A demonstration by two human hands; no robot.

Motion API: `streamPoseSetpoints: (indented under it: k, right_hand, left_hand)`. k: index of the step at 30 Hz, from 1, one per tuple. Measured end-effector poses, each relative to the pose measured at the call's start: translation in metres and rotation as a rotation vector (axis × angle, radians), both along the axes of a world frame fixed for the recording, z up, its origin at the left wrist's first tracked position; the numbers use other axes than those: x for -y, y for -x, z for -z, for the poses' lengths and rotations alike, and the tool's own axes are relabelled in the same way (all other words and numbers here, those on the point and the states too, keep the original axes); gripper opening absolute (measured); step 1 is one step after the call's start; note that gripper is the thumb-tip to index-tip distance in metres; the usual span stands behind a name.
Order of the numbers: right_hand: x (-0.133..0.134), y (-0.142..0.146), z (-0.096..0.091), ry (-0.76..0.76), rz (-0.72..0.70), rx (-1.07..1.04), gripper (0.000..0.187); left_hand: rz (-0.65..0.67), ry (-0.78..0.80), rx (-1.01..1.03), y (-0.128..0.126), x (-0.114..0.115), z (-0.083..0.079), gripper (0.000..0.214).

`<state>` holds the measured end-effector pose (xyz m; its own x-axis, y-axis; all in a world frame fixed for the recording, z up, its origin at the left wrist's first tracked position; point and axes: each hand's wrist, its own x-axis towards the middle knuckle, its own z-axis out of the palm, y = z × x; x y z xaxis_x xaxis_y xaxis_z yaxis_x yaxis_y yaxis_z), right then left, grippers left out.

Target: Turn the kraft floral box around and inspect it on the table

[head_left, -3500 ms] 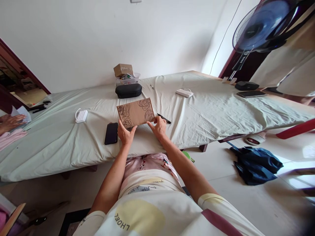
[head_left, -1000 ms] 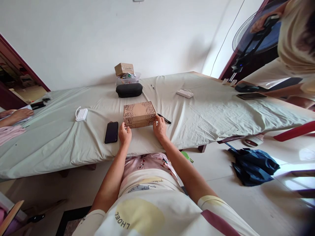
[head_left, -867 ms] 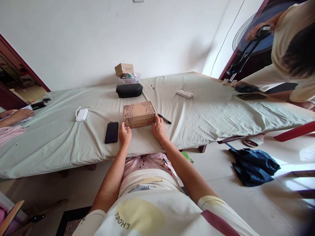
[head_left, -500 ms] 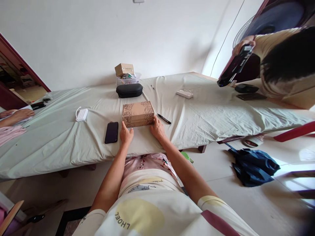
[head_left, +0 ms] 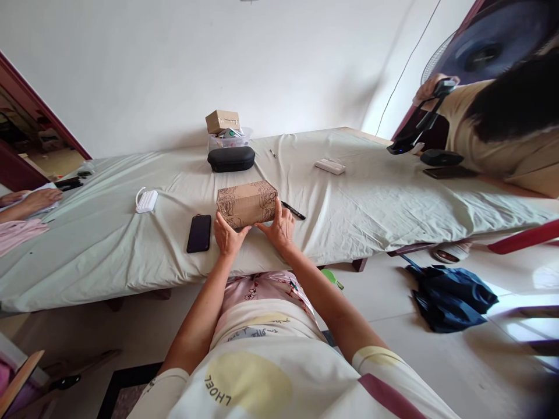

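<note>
A brown cardboard box [head_left: 247,202] with dark flower drawings is tipped up on the cloth-covered table [head_left: 349,198] in front of me. My left hand [head_left: 227,235] grips its near left corner from below. My right hand [head_left: 279,224] holds its right end, fingers against the side. A black pen [head_left: 293,210] lies just behind my right hand. A black phone [head_left: 199,233] lies face down to the left of my left hand.
A black case [head_left: 230,159], a clear tub with a small carton [head_left: 222,121] and a white gadget [head_left: 146,201] lie further back. At the right a person holds a black device [head_left: 413,131] over the table, near a fan [head_left: 493,49]. Another person's hand [head_left: 30,201] rests at the left edge.
The box was held up on edge, then laid flat on the table. Now both hands have closed on it and tilted its near side up. The person at right leaned in with the device.
</note>
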<state>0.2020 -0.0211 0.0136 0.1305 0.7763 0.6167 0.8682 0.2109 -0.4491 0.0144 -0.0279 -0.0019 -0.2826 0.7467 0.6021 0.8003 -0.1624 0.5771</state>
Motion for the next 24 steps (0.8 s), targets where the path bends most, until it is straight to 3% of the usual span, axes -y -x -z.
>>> streamPoseSetpoints:
  k: [11, 16, 24]
  right_hand:
    - [-0.011, -0.012, 0.008, -0.141, -0.152, -0.13, 0.087]
    - [-0.021, -0.021, 0.013, -0.303, -0.18, -0.304, 0.08]
    - [-0.016, -0.023, 0.002, -0.509, -0.22, -0.522, 0.033]
  left_hand:
    - [-0.004, -0.095, 0.108, 0.008, 0.0, -0.003, 0.123]
    - [0.064, -0.248, 0.199, 0.015, -0.004, 0.002, 0.102]
    - [0.074, -0.403, 0.297, 0.018, -0.006, 0.002, 0.072]
